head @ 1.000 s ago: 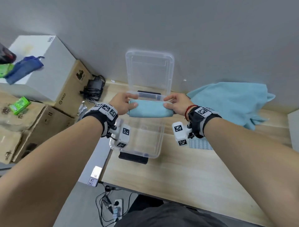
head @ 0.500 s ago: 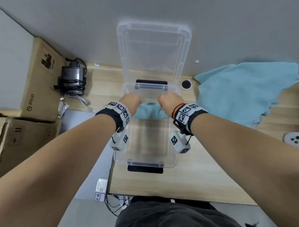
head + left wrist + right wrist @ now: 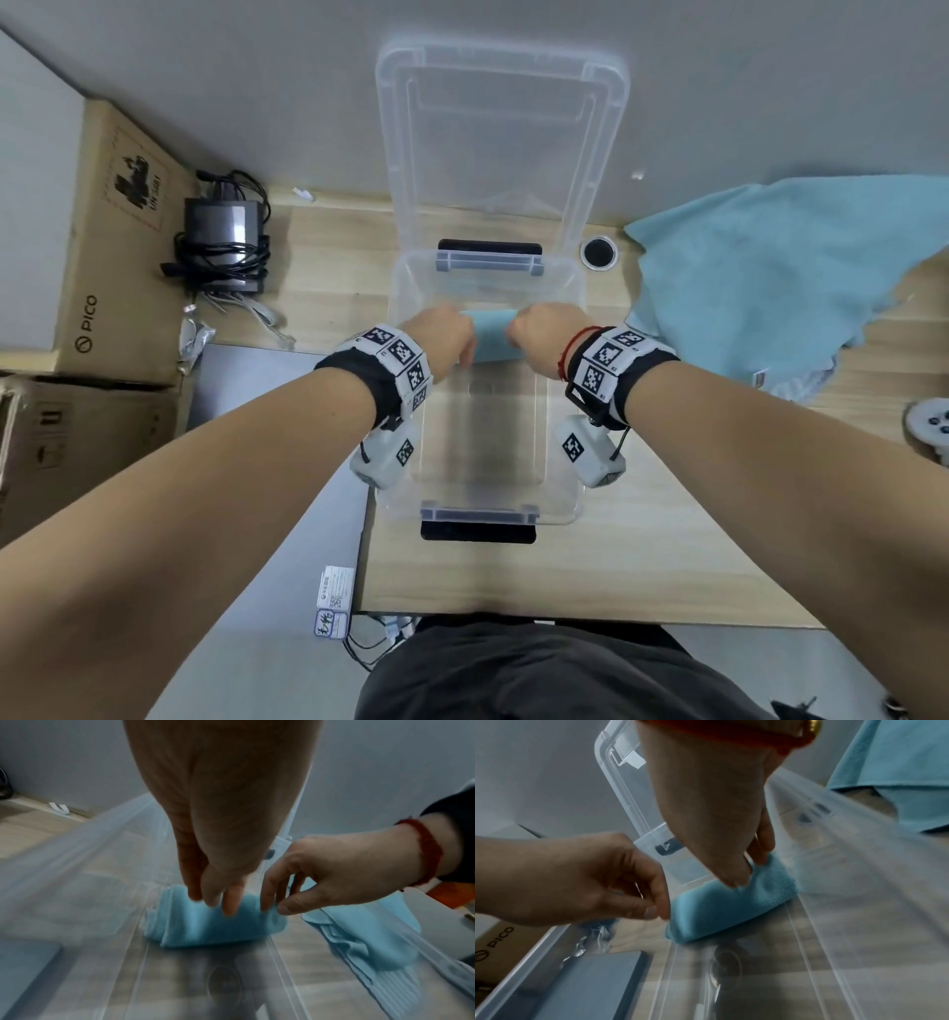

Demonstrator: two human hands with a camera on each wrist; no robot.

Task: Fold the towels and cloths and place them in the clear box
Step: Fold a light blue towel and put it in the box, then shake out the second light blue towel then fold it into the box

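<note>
The folded blue cloth (image 3: pixel 490 336) is set down on the floor of the clear box (image 3: pixel 560 493), toward the far end, and it's being held there from both sides; the left hand (image 3: pixel 436 342) has its fingertips (image 3: pixel 228 902) laid on top of the left end, fairly straight, more pressing than gripping; the right hand (image 3: pixel 542 336) is curled at the right end, thumb and fingers closing on the cloth's edge as seen in the wrist views. To get this step right, the bundle should probably be pushed flat against the far wall and squared up before it's let go; both ends released together, so the fold isn't pulled open; room is wanted for the rest. The big blue towel (image 3: pixel 770 288) beside the box is not yet folded. Hard to make out: the fingers aren't seen at all from the head view; the wrist views are blurred by the box walls; whether the cloth touches the far wall can't be told; the towel is cut off at the frame edge.
</note>
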